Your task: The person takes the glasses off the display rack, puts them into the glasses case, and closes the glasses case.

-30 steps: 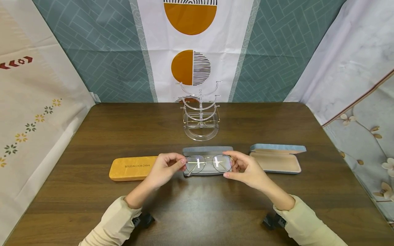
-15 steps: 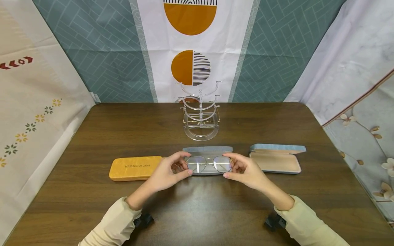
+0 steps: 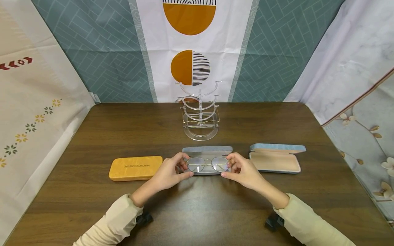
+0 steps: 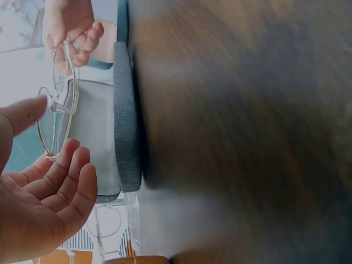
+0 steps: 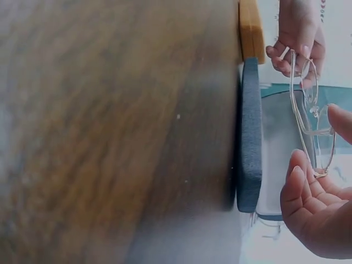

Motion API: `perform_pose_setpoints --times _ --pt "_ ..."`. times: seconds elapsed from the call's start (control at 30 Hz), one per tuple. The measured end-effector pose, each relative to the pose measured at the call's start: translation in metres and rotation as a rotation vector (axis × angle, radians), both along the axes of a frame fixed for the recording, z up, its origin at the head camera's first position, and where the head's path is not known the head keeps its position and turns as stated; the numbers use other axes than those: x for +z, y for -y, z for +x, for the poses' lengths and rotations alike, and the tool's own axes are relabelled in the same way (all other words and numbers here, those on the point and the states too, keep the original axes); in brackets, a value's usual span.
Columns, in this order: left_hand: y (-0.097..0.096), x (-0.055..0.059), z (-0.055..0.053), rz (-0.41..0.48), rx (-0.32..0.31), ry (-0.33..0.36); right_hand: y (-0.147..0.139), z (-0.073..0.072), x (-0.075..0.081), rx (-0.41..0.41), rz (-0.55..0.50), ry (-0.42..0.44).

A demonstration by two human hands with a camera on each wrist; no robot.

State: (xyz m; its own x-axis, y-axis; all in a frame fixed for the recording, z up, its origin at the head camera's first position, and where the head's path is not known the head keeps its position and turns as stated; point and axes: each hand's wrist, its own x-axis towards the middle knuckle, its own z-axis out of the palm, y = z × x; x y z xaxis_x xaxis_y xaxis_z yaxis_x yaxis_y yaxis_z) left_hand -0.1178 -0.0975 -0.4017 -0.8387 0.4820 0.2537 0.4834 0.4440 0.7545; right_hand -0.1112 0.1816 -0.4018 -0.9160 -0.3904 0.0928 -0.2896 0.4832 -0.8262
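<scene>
A pair of thin-rimmed eyeglasses [image 3: 196, 164] is held level between my two hands, its lenses facing me. My left hand [image 3: 167, 173] pinches one end of the frame, thumb below and fingers above in the head view. At the other end, my right hand [image 3: 246, 172] grips the rim the same way. Slender temples show behind the lenses in the right wrist view, where the glasses [image 5: 311, 132] appear close up. Just behind and below them sits an open grey glasses case [image 3: 207, 149], its pale lining partly covered by the lenses and fingers.
To the left lies a closed yellow glasses case [image 3: 135, 168] with printed letters. An open light-blue case [image 3: 275, 162] with beige lining stands at right. Farther back, a clear tiered display stand [image 3: 201, 112] bears gold-rimmed glasses low down. All rest on a dark wooden table [image 3: 197, 212].
My left hand has shifted its grip, moving slightly right with thumb and fingers spread along the frame's end. The right hand and the glasses have moved a little left.
</scene>
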Motion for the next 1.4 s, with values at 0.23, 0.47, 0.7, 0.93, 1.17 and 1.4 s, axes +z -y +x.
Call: perform_pose_setpoints --times 0.23,0.47,0.7,0.93,1.17,1.4 --pt "-0.002 -0.005 -0.002 -0.013 0.025 0.015 0.0 -0.003 -0.004 -0.011 0.042 -0.002" --pt "-0.005 -0.01 -0.007 -0.05 0.069 0.007 0.001 -0.009 -0.009 -0.01 0.071 -0.017" --pt "-0.008 -0.012 -0.009 -0.048 0.089 0.031 0.0 -0.012 -0.014 -0.023 0.084 -0.012" --pt "-0.01 -0.014 -0.012 -0.079 0.13 0.037 0.002 -0.013 -0.018 -0.059 0.121 -0.047" --pt "-0.015 -0.013 -0.011 -0.143 0.189 0.039 0.004 -0.015 -0.02 -0.081 0.172 -0.074" --pt "-0.018 -0.013 -0.01 -0.234 0.22 0.042 0.005 -0.015 -0.021 -0.081 0.184 -0.013"
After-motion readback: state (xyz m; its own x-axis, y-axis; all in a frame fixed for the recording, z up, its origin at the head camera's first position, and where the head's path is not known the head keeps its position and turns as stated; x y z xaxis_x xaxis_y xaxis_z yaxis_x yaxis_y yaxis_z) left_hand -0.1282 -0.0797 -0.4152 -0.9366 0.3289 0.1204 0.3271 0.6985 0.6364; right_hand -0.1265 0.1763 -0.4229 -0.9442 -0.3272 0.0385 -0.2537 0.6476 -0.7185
